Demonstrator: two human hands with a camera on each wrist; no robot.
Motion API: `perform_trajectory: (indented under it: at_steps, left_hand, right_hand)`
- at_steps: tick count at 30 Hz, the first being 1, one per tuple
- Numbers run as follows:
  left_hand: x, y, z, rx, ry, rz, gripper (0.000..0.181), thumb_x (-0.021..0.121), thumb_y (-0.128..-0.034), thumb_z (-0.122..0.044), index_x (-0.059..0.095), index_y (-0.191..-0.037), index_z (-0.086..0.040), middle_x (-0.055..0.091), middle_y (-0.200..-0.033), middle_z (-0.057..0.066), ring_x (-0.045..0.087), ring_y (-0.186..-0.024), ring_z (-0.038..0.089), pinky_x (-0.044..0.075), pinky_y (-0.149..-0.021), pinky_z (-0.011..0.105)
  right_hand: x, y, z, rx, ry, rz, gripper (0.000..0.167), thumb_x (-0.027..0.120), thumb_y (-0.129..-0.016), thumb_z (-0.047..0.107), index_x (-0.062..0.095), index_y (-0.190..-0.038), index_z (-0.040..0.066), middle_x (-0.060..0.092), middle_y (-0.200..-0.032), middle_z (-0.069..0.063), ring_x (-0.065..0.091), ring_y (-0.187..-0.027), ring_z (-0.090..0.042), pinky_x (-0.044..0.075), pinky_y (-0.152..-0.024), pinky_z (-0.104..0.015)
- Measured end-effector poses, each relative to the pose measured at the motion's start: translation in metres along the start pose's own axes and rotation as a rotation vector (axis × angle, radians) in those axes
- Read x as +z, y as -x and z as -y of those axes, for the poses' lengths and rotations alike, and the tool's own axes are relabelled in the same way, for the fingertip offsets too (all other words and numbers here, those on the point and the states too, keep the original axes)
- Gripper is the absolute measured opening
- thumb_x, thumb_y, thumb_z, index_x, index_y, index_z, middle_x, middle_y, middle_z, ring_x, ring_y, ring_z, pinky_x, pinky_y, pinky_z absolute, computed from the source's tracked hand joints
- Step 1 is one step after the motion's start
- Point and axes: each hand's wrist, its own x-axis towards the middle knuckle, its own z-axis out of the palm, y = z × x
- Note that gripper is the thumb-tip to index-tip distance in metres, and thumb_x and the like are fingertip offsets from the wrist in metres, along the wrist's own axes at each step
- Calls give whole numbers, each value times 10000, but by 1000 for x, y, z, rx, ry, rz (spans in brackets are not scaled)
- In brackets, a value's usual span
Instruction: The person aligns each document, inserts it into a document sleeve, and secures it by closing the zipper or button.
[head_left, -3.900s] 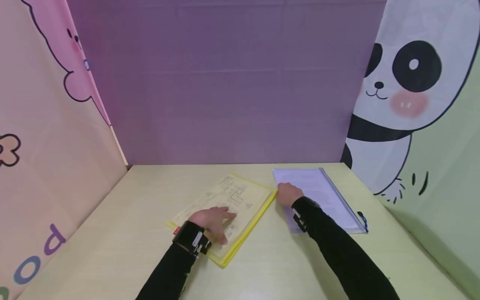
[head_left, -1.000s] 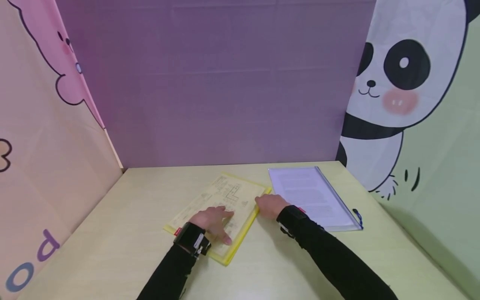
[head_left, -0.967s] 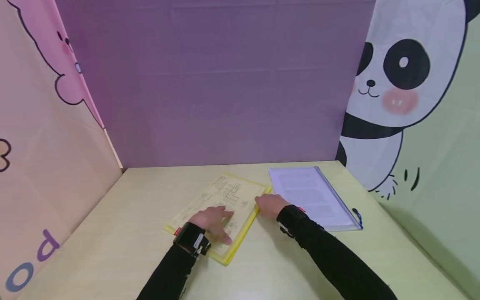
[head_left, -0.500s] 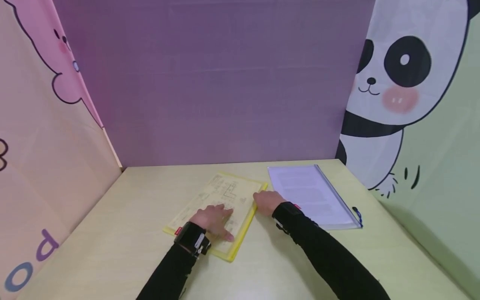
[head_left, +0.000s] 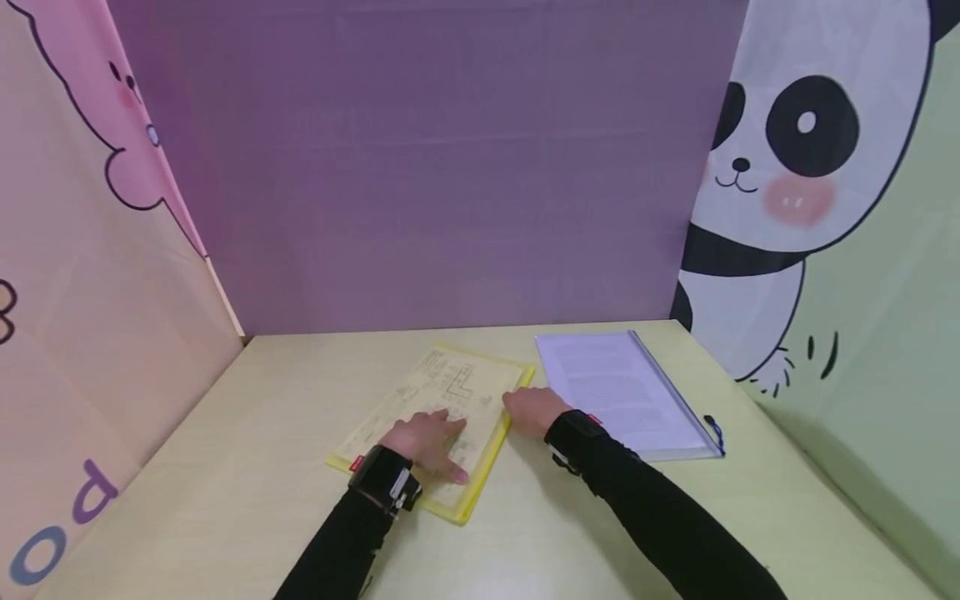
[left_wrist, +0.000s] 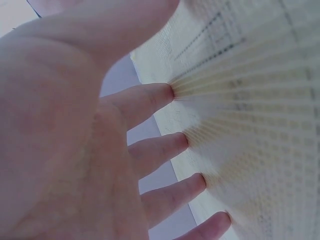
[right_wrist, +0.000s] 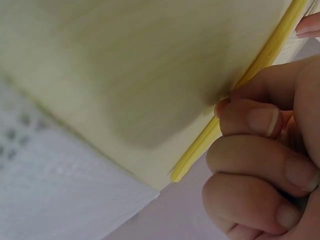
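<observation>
A yellow-edged clear report cover (head_left: 442,379) with printed sheets inside lies slantwise on the table. My left hand (head_left: 427,443) rests on it with fingers spread; in the left wrist view the fingertips (left_wrist: 162,92) touch the printed surface. Along the cover's right side runs a yellow slide binding bar (head_left: 480,483). My right hand (head_left: 536,412) pinches this bar between thumb and index finger, a little below its far end. The other right-hand fingers (right_wrist: 245,195) are curled in the right wrist view. The pinching tips are partly hidden there.
To the right, a second clear report cover (head_left: 600,367) holding white printed sheets lies on the pale wooden table (head_left: 285,467), partly behind my right wrist. A dark blue cord (head_left: 716,435) sits at its near right corner. A purple panel (head_left: 465,167) stands behind the table.
My right hand has moved from the yellow cover's far right corner a short way toward me along the binding bar. The cover has turned slightly. My left hand stays on it.
</observation>
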Motion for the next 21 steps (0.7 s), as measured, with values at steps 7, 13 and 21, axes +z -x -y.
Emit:
perform_trajectory:
  at_steps: [7, 13, 21]
  left_hand:
    - [-1, 1, 1, 15, -29, 1, 932, 812, -749, -612, 462, -1542, -270, 361, -1617, 112, 373, -1436, 406, 331, -1104, 658]
    - [-1, 1, 1, 18, -32, -7, 929, 821, -742, -606, 475, -1534, -263, 377, -1605, 124, 397, -1415, 420, 351, -1085, 663]
    - [3, 0, 1, 21, -14, -13, 913, 817, -746, -606, 487, -1527, -268, 395, -1599, 105, 388, -1429, 393, 343, -1103, 639]
  right_hand:
    - [-6, 6, 9, -6, 5, 25, 93, 561, -1031, 159, 611, -1004, 85, 570, -821, -46, 529, -718, -217, 493, -698, -378]
    - [-7, 9, 16, -13, 7, 42, 84, 580, -1019, 182, 614, -1021, 105, 559, -819, -30, 530, -717, -212, 487, -695, -365]
    - [-1, 15, 17, -23, -5, 16, 89, 573, -1024, 179, 614, -991, 108, 537, -776, -26, 512, -674, -210, 463, -646, -349]
